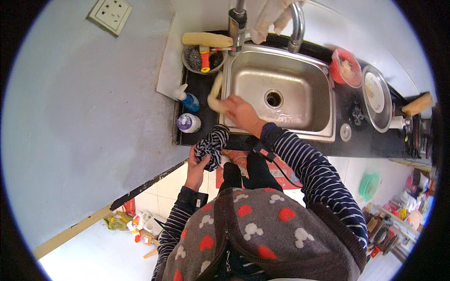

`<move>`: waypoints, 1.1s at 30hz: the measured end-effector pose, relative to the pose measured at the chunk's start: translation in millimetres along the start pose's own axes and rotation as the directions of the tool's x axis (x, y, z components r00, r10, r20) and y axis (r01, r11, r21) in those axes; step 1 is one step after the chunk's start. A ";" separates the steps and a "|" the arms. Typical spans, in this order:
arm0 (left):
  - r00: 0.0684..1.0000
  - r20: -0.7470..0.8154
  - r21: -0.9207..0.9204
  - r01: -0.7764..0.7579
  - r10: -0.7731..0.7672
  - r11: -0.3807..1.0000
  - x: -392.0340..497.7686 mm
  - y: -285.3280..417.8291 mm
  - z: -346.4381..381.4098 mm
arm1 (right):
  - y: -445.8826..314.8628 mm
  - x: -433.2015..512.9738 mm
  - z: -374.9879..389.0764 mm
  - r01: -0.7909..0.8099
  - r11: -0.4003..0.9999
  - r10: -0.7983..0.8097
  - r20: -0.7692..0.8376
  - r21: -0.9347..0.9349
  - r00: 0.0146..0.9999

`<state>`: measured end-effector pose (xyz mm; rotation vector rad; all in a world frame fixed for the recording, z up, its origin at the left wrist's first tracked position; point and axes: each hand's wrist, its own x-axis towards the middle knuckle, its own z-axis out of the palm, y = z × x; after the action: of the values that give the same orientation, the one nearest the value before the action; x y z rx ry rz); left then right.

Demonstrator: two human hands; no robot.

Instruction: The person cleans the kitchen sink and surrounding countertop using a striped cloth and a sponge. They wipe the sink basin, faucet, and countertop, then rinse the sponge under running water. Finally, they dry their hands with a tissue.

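Note:
My left hand (197,168) grips a bunched black-and-white striped cloth (212,145) in front of the counter's left end. My right hand (242,111) is over the left rim of the stainless-steel sink (295,75). Its fingers are closed on the lower end of a pale yellow, curved strip (214,93), which is blurred; its material is unclear. The strip lies along the counter beside the sink. Close by on the left stand a spray bottle of blue liquid (190,101) and a white bottle with a purple top (188,123).
A bowl (190,65) holds a scouring pad and an orange-handled brush, with a loofah-like piece (207,40) across it. The faucet (297,26) arches behind the basin. Rightward are a red plastic basket (339,72), a metal basin (388,102) and a drain stopper (345,132).

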<state>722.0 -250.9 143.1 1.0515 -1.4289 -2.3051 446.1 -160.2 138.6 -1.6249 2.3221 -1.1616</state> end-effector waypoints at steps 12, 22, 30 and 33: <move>1.000 0.017 -0.006 0.013 -0.013 1.000 5.6 -6.0 -6.9 | -0.4 29.4 45.2 0.205 0.953 -0.093 0.428 -0.225 0.899; 0.999 0.001 -0.055 0.043 -0.043 0.998 9.5 -12.1 -10.4 | 21.3 81.3 38.5 0.276 0.918 -0.165 0.358 -0.284 0.919; 0.999 -0.036 0.036 -0.024 0.025 0.999 14.3 -1.1 -14.6 | 14.1 77.9 21.0 0.450 0.853 -0.320 0.416 -0.264 0.851; 0.994 -0.104 0.060 -0.014 0.020 0.998 19.3 0.3 -19.8 | 14.6 87.4 33.0 0.448 0.856 -0.366 0.308 -0.259 0.878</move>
<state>721.6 -274.9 129.3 1.1541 -1.4676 -2.1733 412.1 -248.3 136.0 -2.3183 2.1456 -0.5797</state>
